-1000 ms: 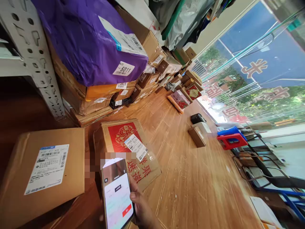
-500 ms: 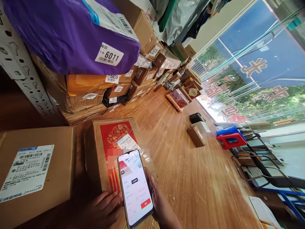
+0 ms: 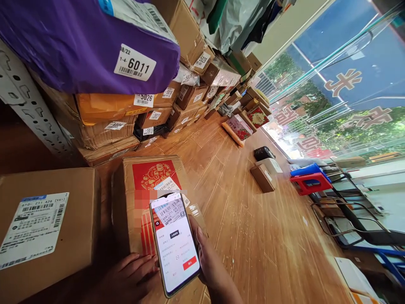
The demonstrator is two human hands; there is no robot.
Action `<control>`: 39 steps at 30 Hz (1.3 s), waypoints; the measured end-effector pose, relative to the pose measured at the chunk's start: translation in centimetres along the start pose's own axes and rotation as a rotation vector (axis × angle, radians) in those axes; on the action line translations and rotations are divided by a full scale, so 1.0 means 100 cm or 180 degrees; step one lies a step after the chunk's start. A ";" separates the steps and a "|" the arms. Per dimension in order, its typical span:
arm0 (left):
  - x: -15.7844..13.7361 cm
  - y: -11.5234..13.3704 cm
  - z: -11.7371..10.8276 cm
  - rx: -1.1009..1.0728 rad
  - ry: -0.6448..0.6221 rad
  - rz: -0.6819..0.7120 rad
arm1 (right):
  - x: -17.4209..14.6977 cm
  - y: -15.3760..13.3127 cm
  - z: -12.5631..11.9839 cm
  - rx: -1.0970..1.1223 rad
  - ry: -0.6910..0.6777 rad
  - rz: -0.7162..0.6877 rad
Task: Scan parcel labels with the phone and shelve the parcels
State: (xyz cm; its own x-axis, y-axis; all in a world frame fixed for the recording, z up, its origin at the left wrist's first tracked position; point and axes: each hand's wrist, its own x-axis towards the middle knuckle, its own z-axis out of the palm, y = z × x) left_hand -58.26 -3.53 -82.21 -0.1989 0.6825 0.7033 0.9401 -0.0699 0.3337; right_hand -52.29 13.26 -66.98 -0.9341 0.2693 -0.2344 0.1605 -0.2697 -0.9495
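Note:
In my right hand [image 3: 211, 259] is a smartphone [image 3: 177, 253], tilted, its lit screen toward me. The upper part of the screen shows a camera picture of a shipping label; a red button is near the bottom. Behind the phone lies a cardboard box [image 3: 128, 202] with a red printed panel [image 3: 155, 173] and a white label [image 3: 167, 184], partly covered by the phone. My left hand [image 3: 134, 270] rests with fingers stretched out at the near edge of this box, close to the phone's left side. A second cardboard box [image 3: 79, 219] with a large white label stands at the left.
A metal shelf post [image 3: 34, 114] rises at the left. Beside it are stacked parcels, among them a purple bag [image 3: 85, 55] and an orange package [image 3: 104, 107]. Small boxes [image 3: 262, 178], a red and blue stool [image 3: 311, 181] and chairs [image 3: 357, 219] stand on the wooden floor [image 3: 228, 185].
The phone has shifted slightly left and up, and its camera picture now shows the label more fully. My left hand stays by the box; the view has turned slightly.

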 end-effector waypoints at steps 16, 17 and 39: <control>0.001 0.002 -0.003 -0.0156 -0.0019 -0.0103 | -0.006 -0.002 0.003 -0.0270 -0.0366 0.0232; 0.000 0.001 -0.003 -0.0146 -0.0054 -0.0107 | -0.006 -0.002 0.003 -0.0341 -0.0347 0.0216; -0.005 0.000 -0.002 -0.0034 -0.0143 -0.0018 | -0.003 -0.005 0.001 -0.0440 -0.0382 -0.0009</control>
State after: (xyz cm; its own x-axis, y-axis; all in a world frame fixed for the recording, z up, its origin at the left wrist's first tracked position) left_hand -58.18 -3.99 -82.42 -0.1914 0.7150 0.6724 0.9359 -0.0734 0.3445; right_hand -52.17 13.22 -66.45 -0.9646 0.1554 -0.2129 0.1924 -0.1372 -0.9717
